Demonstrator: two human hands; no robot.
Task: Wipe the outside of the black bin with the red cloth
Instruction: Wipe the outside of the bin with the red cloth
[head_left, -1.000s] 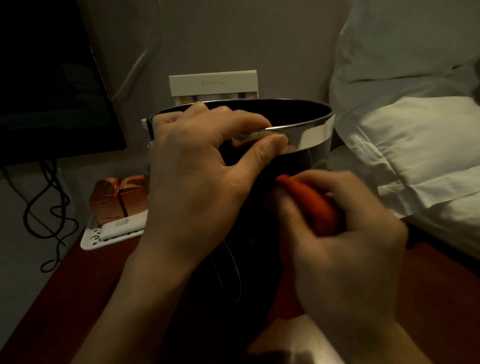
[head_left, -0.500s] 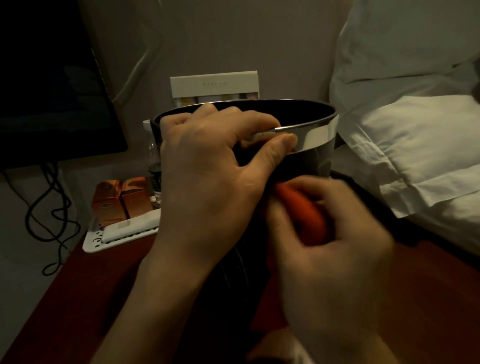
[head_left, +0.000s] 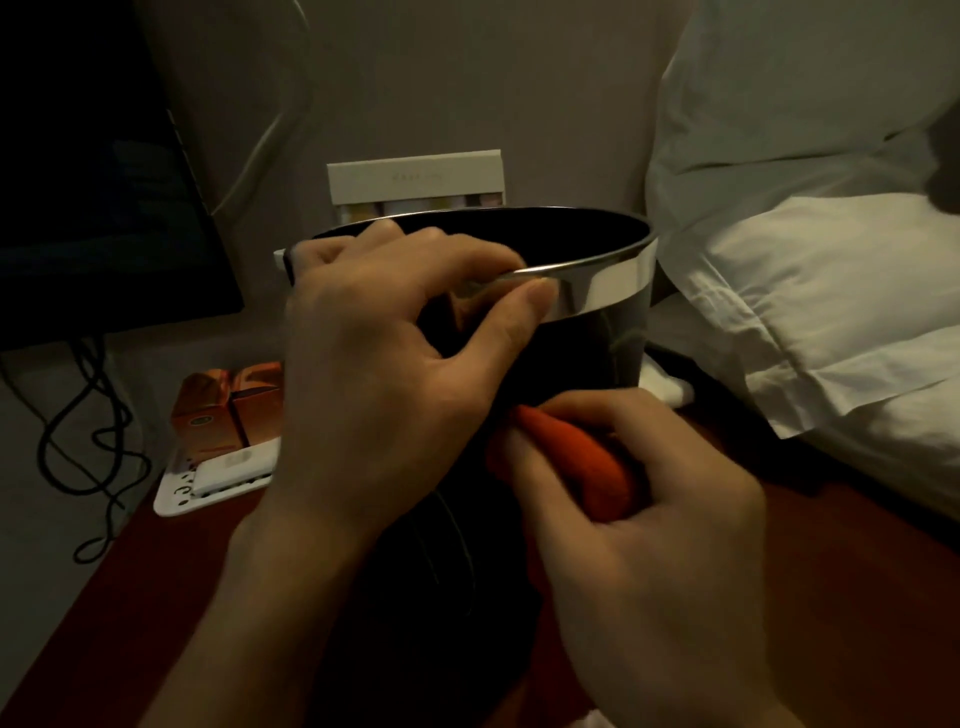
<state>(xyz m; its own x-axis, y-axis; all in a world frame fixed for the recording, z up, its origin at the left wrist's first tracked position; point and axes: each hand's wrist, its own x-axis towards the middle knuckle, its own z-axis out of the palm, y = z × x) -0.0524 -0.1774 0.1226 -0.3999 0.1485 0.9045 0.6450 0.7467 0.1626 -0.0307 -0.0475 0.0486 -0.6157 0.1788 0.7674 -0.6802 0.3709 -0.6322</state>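
Black bin (head_left: 582, 353), chrome-rimmed, upright on a red-brown table (head_left: 857, 597). Left hand (head_left: 374, 364), at 10 o'clock: fingers hooked over the rim, thumb outside, steadying. Right hand (head_left: 639, 519), at 4 o'clock: fingers bunched round the red cloth (head_left: 582, 457), pressing it on the near wall. Unwiped wall probably lies around toward 2 o'clock; right hand nearer.
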